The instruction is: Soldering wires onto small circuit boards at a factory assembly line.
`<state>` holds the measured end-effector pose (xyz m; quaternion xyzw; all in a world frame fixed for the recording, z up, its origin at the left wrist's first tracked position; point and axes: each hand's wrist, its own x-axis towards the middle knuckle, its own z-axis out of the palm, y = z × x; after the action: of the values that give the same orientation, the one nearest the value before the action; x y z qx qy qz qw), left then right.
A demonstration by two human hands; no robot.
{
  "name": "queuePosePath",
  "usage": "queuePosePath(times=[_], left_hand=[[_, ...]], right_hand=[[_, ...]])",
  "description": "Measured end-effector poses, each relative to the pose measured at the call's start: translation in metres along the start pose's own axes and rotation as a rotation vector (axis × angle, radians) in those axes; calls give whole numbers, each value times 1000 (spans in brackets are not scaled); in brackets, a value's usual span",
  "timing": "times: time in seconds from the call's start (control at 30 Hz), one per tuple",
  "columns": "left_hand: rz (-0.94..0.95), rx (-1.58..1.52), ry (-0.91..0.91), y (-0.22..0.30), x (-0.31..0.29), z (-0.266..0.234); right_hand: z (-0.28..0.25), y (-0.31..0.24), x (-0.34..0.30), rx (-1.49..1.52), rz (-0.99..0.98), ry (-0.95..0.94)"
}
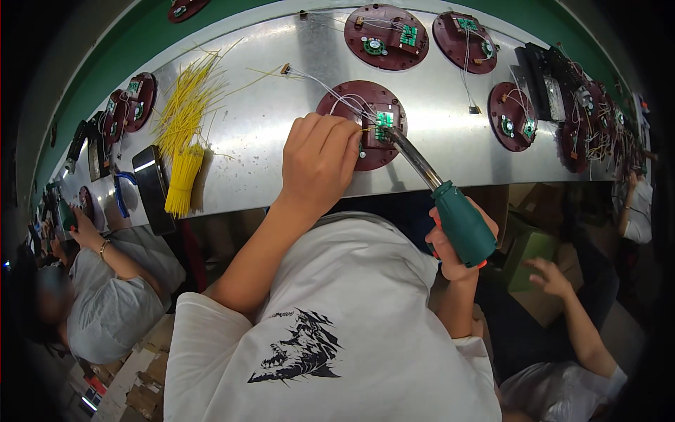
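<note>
A round dark-red plate (365, 91) lies on the metal bench in front of me, carrying a small green circuit board (384, 118). White wires (327, 88) run from it to a small connector (285, 69) at the upper left. My left hand (316, 158) is closed over the plate's left side, its fingertips pinching a thin yellow wire (365, 129) beside the board. Gripped in my right hand (448, 259) is a green-handled soldering iron (460, 221), its metal barrel slanting up and left. The tip is at the board's lower edge; whether it touches is too small to tell.
A bundle of yellow wires (184, 176) lies left on the bench (246, 141), near a black tray (151, 186) and blue-handled pliers (121, 195). More round plates (385, 53) stand far and right. Co-workers sit at left and right, one with a hand (550, 278) stretched out.
</note>
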<state>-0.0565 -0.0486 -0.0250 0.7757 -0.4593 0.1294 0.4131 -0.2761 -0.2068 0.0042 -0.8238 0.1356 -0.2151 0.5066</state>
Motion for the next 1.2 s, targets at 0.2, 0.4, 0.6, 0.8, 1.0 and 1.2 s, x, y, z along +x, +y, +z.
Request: queuePosePath(times=[0.2,0.4,0.6,0.8,1.0,1.2], left_hand=[[-10,-8,20,-2,-2,3],[-14,-5,18,-2,-1,3],[-17,-4,22,-3,-1,3],[-14,-3,31,-5,-3,4],[-19,-3,25,-3,-3,2],[-31,-28,22,-3,-1,2]], right_hand=[[6,-13,5,49,106,70],[5,-15,-2,100,243,93],[7,-15,1,264,197,158],[3,-14,2,300,173,160],[6,-14,1,314,197,180],[6,-15,2,335,227,193]])
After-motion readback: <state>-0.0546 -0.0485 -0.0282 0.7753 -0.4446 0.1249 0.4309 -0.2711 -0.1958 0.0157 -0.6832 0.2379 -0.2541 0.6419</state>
